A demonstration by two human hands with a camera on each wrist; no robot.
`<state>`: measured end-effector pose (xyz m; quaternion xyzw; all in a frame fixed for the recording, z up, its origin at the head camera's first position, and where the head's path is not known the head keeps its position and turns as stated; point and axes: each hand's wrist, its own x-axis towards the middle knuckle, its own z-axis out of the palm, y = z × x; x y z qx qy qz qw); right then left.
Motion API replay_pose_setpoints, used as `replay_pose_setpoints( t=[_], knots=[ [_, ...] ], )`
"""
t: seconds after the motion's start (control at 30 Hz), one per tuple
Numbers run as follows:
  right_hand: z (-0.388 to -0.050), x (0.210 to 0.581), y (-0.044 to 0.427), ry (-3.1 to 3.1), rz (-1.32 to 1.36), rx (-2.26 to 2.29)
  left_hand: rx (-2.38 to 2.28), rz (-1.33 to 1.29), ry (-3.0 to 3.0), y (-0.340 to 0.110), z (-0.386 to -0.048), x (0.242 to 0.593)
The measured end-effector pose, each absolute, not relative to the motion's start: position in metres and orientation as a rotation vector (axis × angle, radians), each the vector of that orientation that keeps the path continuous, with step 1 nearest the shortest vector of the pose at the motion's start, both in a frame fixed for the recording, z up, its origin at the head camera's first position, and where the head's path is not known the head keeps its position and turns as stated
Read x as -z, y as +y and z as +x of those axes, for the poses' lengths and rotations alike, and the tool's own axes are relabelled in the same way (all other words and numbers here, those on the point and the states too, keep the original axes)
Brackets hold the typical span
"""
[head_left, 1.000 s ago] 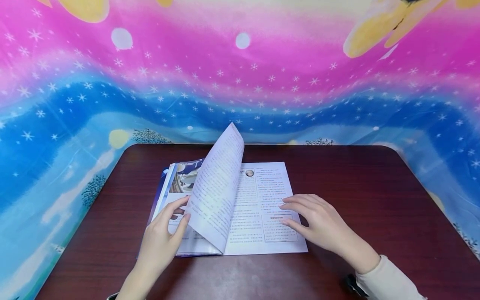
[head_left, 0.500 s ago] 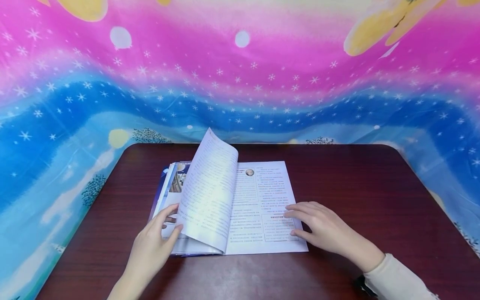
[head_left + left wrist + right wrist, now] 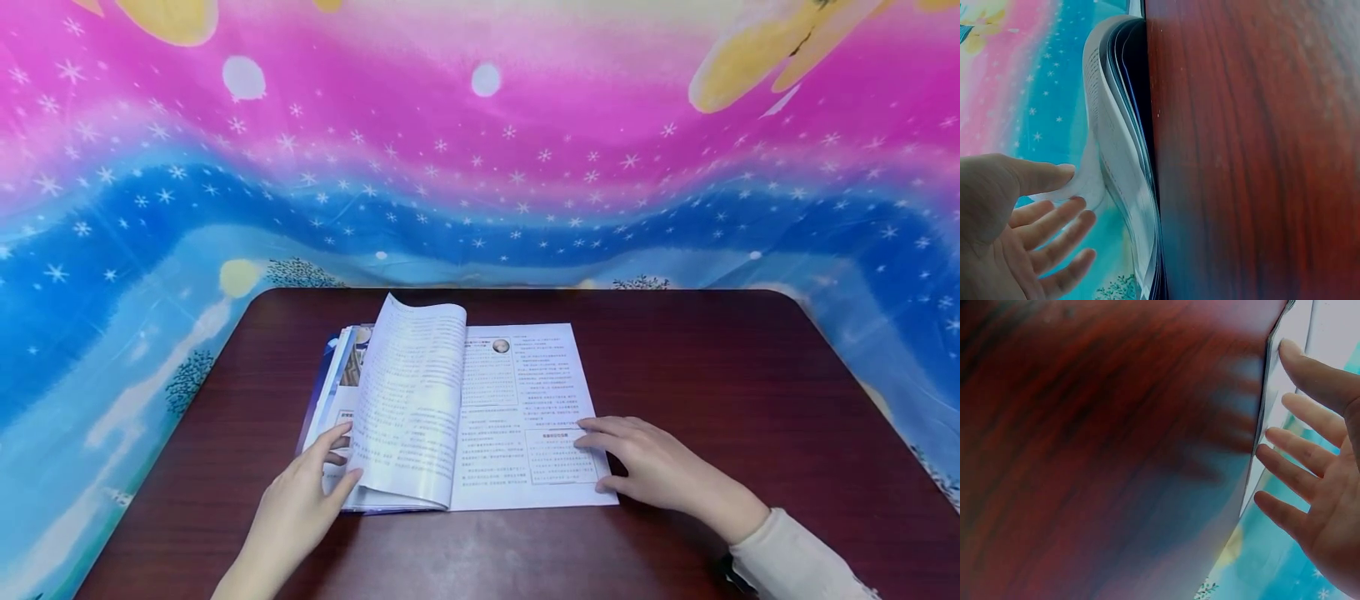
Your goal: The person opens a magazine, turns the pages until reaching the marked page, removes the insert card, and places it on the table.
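An open magazine (image 3: 491, 467) lies on the dark wooden table, its right page flat and covered in print. One printed leaf (image 3: 408, 392) arches up from the spine and curves over to the left side, its outer edge raised. My left hand (image 3: 296, 496) is at that raised edge, thumb and fingers spread and loosely bent; the left wrist view shows the leaf's edge (image 3: 1088, 181) beside the thumb and fingertips. My right hand (image 3: 660, 462) lies over the right page's outer edge with relaxed, extended fingers, fingertips at the paper. Under the leaf, a page with a photo (image 3: 350, 367) partly shows.
The brown table (image 3: 750, 375) has rounded far corners and extends to both sides of the magazine. Behind it hangs a pink and blue cloth (image 3: 480, 167) with snowflakes. A pale sleeve (image 3: 795, 554) covers the right forearm.
The raised leaf has swung leftward and sunk lower over the left side. My left hand has moved left and down with it. My right hand has shifted slightly right and down.
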<state>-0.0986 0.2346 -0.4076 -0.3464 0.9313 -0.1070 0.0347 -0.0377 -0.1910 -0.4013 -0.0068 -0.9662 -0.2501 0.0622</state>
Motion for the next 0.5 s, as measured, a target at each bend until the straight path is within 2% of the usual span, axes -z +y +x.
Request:
replay_pose_setpoints(
  t=[0.2, 0.5],
  knots=[
    [-0.099, 0.410, 0.236, 2.854, -1.024, 0.336, 0.759, 0.013, -2.990, -0.198, -0.039, 0.402],
    [-0.098, 0.411, 0.236, 2.848, -1.020, 0.346, 0.678, 0.195, -3.208, -0.211, -0.043, 0.405]
  ],
)
